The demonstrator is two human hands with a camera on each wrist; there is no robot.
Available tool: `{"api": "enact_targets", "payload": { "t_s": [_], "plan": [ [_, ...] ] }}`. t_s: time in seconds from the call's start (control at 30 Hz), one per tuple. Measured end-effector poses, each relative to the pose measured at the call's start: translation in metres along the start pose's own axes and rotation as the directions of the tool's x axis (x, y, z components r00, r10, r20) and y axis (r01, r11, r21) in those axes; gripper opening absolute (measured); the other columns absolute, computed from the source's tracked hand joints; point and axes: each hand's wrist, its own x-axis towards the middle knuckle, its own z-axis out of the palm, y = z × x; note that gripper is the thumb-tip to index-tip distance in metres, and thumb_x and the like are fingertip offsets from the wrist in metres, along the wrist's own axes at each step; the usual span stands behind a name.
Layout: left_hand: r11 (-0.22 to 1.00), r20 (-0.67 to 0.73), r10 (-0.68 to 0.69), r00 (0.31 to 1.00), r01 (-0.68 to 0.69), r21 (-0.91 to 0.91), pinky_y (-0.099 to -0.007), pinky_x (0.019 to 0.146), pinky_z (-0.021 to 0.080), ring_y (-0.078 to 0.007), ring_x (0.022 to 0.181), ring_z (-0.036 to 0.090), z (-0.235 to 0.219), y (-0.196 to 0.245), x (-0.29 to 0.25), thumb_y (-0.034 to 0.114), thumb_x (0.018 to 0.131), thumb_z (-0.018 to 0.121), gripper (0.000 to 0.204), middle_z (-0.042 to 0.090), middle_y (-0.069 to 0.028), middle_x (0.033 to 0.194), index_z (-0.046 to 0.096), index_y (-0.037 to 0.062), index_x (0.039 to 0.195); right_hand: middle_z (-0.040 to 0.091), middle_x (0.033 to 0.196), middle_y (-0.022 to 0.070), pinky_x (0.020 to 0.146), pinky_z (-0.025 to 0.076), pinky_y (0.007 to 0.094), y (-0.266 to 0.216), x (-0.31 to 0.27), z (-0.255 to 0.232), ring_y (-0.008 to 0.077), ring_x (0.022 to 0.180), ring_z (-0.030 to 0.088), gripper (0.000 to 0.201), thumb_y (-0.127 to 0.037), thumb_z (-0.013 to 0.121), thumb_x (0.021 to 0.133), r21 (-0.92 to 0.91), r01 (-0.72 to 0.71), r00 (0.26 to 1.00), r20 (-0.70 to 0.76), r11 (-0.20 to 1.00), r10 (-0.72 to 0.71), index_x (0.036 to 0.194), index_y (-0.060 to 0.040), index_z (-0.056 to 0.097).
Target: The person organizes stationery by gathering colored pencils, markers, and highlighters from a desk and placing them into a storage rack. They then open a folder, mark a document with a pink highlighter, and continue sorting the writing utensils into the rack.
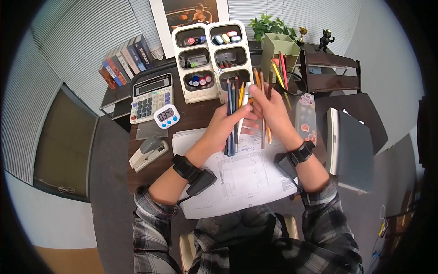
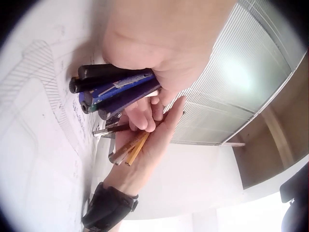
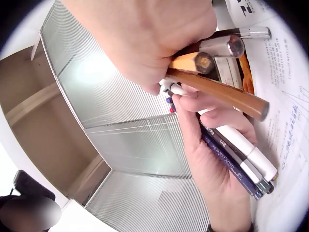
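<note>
Over the printed papers (image 1: 205, 196), my two hands are close together, each with its own bundle. My left hand (image 1: 216, 130) grips several dark and blue pencils (image 1: 231, 146), their points up. A white pen (image 1: 242, 119) stands beside them in that hand; its upper end is right at my right thumb. My right hand (image 1: 277, 118) holds several brown and orange pencils (image 1: 263, 137). In the right wrist view a thick brown pencil (image 3: 227, 94) sticks out below an orange one (image 3: 195, 63). Blue pencil ends (image 2: 118, 87) show under my left palm in the left wrist view.
A white organizer (image 1: 196, 96) with pens and erasers stands behind the hands. Left are a calculator (image 1: 145, 114), a timer (image 1: 166, 116) and a stapler (image 1: 148, 155). To the right are a green pen holder (image 1: 276, 45), a stickered translucent case (image 1: 305, 121) and a dark binder (image 1: 353, 146).
</note>
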Motion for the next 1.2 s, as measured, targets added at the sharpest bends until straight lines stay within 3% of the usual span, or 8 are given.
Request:
{"api": "enact_targets", "payload": {
  "t_s": [0.27,0.43,0.57,0.83,0.93,1.07,1.13,1.2],
  "plan": [
    [1.000,0.066,0.029,0.997,-0.029,0.000,-0.0326,0.074,0.058,-0.0225,0.088,0.070,-0.002,-0.004,0.002,0.030,0.101,0.057,0.038,0.067,-0.0144,0.102,0.057,-0.0033,0.119,0.058,0.072,-0.0018,0.049,0.040,0.0221,0.001,-0.002,0.002,0.0036,0.056,0.049,0.018,-0.019,0.065,0.096,-0.057,0.004,0.990,0.138,0.998,0.004,0.093,-0.0022,0.059],
    [0.985,0.025,0.017,1.000,-0.012,-0.175,-0.0363,0.079,0.060,-0.0269,0.094,0.070,0.003,0.000,0.001,0.027,0.103,0.053,0.038,0.065,-0.0191,0.112,0.054,-0.0058,0.121,0.056,0.071,-0.0018,0.053,0.040,0.0233,0.002,-0.002,0.003,0.0049,0.060,0.049,0.021,-0.022,0.065,0.095,0.000,0.041,0.992,-0.116,0.999,-0.040,0.093,-0.0017,0.060],
    [0.986,-0.046,0.007,0.999,-0.014,-0.164,-0.0360,0.077,0.060,-0.0267,0.095,0.070,0.000,-0.006,0.002,0.028,0.103,0.053,0.036,0.065,-0.0186,0.112,0.056,-0.0049,0.118,0.050,0.069,-0.0031,0.052,0.037,0.0239,-0.004,-0.003,0.002,0.0063,0.059,0.045,0.021,-0.024,0.062,0.094,0.012,0.057,0.968,-0.246,0.998,-0.053,0.090,-0.0035,0.058],
    [1.000,-0.045,0.013,0.999,-0.013,-0.010,-0.0332,0.069,0.059,-0.0218,0.087,0.069,-0.002,-0.006,0.002,0.029,0.101,0.057,0.032,0.066,-0.0141,0.103,0.060,-0.0011,0.111,0.056,0.069,0.0005,0.053,0.041,0.0242,0.008,0.004,-0.003,0.0073,0.059,0.051,0.015,-0.018,0.060,0.095,-0.065,0.059,0.997,-0.055,0.996,-0.062,0.093,-0.0028,0.058],
    [0.999,0.021,-0.020,1.000,0.019,0.040,-0.0325,0.069,0.058,-0.0191,0.085,0.068,-0.004,-0.003,0.001,0.030,0.100,0.059,0.032,0.065,-0.0094,0.098,0.061,-0.0003,0.109,0.057,0.063,0.0029,0.045,0.042,0.0248,0.001,-0.002,0.003,0.0109,0.045,0.053,0.015,-0.016,0.063,0.095,-0.004,-0.036,0.986,0.162,0.999,0.036,0.088,-0.0035,0.059],
    [0.999,0.011,-0.023,1.000,0.023,0.044,-0.0319,0.068,0.058,-0.0184,0.083,0.068,-0.002,-0.005,0.001,0.029,0.100,0.059,0.031,0.066,-0.0093,0.096,0.060,0.0001,0.111,0.057,0.063,0.0023,0.049,0.043,0.0254,-0.001,-0.002,0.001,0.0105,0.050,0.054,0.018,-0.017,0.064,0.095,0.031,-0.061,0.987,0.150,0.998,0.056,0.086,-0.0022,0.059],
    [0.999,-0.018,-0.022,1.000,0.021,-0.036,-0.0310,0.069,0.058,-0.0181,0.082,0.068,0.000,-0.007,0.001,0.028,0.100,0.059,0.031,0.066,-0.0101,0.097,0.059,0.0002,0.114,0.059,0.066,0.0022,0.054,0.044,0.0257,0.005,0.001,-0.001,0.0099,0.057,0.055,0.022,-0.021,0.064,0.095,0.007,-0.037,0.999,-0.017,0.999,0.038,0.086,-0.0010,0.060],
    [0.999,-0.023,-0.014,1.000,0.013,-0.042,-0.0309,0.069,0.058,-0.0181,0.082,0.068,0.000,-0.008,0.002,0.029,0.101,0.059,0.031,0.066,-0.0106,0.097,0.058,0.0003,0.114,0.060,0.068,0.0018,0.056,0.044,0.0261,0.004,0.001,-0.002,0.0093,0.059,0.055,0.024,-0.023,0.063,0.095,-0.018,-0.022,0.999,-0.046,1.000,0.022,0.085,-0.0011,0.060]
  ]
}}
